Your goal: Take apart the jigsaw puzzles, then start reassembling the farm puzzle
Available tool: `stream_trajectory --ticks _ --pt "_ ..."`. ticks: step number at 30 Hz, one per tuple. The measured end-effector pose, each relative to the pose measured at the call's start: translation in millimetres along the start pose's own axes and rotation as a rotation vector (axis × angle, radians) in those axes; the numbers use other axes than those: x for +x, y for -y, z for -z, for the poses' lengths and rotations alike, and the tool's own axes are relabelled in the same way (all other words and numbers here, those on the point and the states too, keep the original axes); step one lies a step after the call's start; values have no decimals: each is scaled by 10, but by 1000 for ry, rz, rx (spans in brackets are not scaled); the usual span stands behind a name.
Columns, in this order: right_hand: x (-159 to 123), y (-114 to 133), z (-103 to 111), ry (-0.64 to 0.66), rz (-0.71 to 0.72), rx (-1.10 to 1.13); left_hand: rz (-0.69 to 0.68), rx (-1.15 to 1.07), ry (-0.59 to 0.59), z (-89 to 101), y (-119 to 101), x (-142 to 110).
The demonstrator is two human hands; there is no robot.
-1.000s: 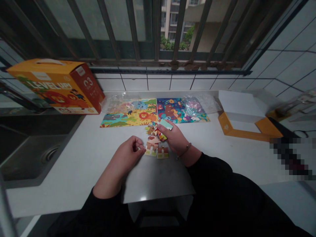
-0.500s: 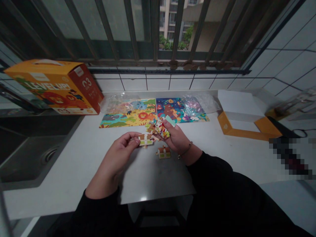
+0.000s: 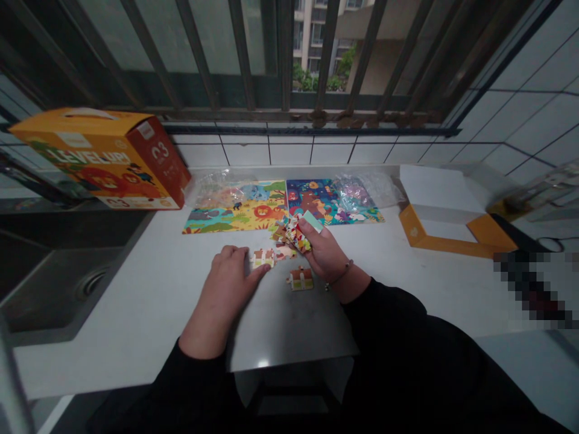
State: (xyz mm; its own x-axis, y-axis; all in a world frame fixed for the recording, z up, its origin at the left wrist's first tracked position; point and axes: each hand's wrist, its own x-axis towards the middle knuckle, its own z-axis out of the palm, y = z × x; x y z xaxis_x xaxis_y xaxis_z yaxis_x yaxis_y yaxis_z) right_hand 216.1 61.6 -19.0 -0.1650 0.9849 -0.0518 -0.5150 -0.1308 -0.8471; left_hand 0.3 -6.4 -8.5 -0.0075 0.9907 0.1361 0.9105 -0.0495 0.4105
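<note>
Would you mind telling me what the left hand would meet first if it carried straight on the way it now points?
Probably the puzzle piece just beyond the left hand, nearly touching it, though depth is unclear.

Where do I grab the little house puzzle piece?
Pinch the house puzzle piece by opposite edges, coming straight down from above. It lies flat on the white counter, so fingers can't easily slip underneath, and the right hand is close beside it.

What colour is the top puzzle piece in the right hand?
Top puzzle piece: pale mint green, best in the head view.
</note>
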Motion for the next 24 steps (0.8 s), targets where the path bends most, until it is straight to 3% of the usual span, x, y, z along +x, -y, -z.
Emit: stream_trajectory --ticks 4,15,19,24 --pt "-2 -9 -4 -1 25 -77 -15 25 35 -56 10 -2" --pt "-26 25 -4 28 27 -73 141 -343 138 34 -96 -21" --pt "-51 49 8 101 -1 -93 230 -464 129 93 -80 -9" --pt "-101 55 43 219 -70 -302 265 -710 95 89 -53 28"
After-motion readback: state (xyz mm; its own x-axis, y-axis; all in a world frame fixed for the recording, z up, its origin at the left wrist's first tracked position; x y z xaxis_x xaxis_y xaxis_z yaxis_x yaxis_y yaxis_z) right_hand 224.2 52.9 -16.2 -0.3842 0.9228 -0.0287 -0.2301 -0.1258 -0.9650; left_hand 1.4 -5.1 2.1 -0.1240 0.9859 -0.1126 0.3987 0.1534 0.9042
